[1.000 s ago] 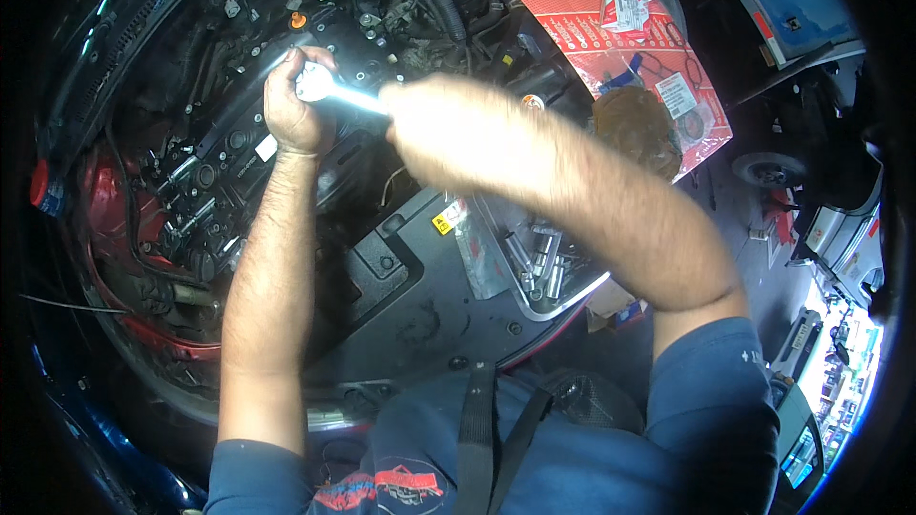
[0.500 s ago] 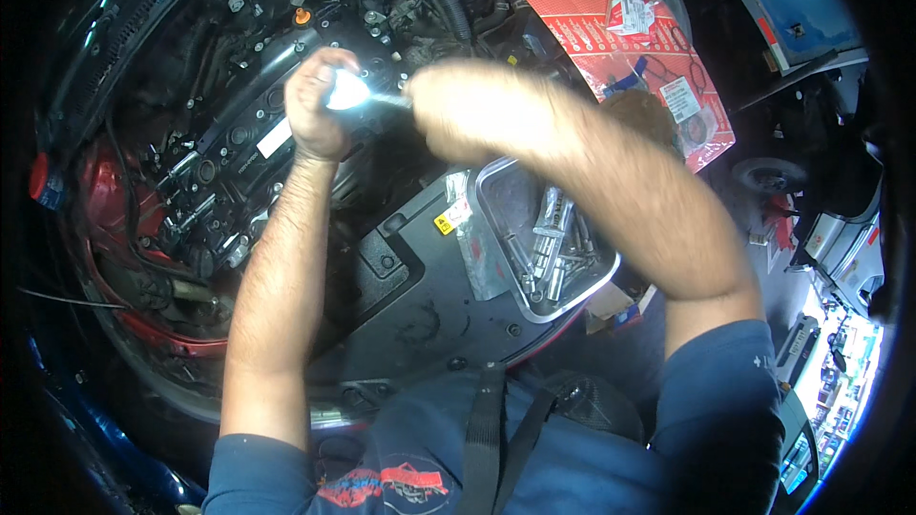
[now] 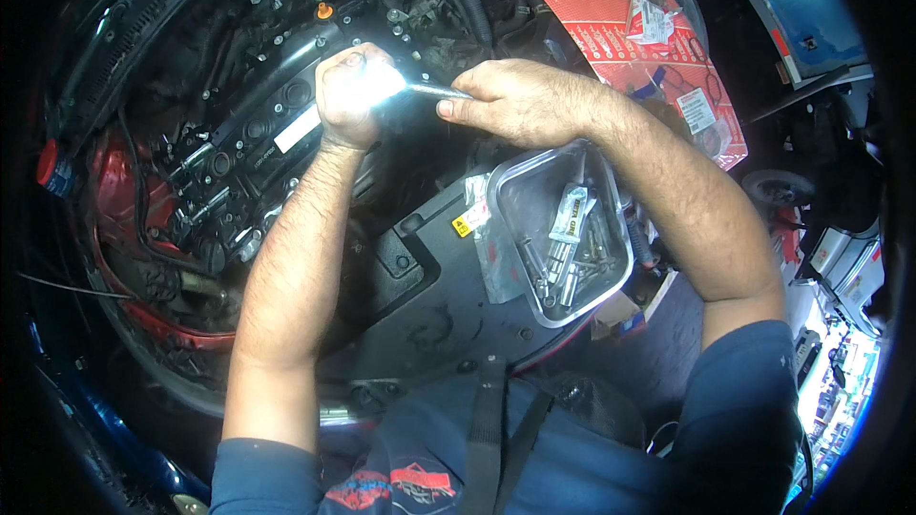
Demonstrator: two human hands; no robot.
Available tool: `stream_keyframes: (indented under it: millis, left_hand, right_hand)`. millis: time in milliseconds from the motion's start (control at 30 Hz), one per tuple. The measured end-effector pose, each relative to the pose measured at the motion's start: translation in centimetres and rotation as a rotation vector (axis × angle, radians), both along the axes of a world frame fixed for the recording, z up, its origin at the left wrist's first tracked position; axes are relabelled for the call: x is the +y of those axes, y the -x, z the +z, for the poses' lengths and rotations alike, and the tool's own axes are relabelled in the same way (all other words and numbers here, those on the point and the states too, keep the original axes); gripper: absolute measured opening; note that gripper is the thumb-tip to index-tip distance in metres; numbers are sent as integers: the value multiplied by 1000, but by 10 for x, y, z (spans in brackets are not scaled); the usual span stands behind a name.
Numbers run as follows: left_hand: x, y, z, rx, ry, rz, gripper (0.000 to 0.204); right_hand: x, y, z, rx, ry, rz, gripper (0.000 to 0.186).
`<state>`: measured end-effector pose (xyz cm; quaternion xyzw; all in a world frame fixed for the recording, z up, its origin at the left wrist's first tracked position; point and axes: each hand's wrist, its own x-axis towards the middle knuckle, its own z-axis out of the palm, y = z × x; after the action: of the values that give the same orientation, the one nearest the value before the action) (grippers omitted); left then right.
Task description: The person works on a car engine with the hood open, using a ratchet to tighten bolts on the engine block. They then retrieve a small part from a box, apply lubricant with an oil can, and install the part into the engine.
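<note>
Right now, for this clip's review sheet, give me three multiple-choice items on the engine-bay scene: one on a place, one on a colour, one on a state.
1. Where does the metal tray of bolts and sockets sit?
A. below the right forearm
B. left of the left elbow
C. on the red sheet

2. What colour is the printed sheet at the top?
A. green
B. red
C. yellow

3. How is the metal tool held?
A. lying loose in the tray
B. by the left hand alone
C. by both hands

Answers:
1 A, the tray lies just under the right forearm.
2 B, the sheet is red with white print.
3 C, the left hand and right hand both grip it.
</note>
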<state>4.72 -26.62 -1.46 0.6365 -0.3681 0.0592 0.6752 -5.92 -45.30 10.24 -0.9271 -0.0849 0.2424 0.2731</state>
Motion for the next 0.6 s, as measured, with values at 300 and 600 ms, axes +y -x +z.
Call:
stream_keyframes:
  millis: [300, 600]
  left_hand:
    - [6, -6, 1, 89, 46, -180, 43]
    - [9, -12, 8, -29, -13, -277, 42]
  right_hand:
    - [13, 15, -8, 6, -141, -137, 53]
    - [36, 29, -13, 51, -186, -258, 51]
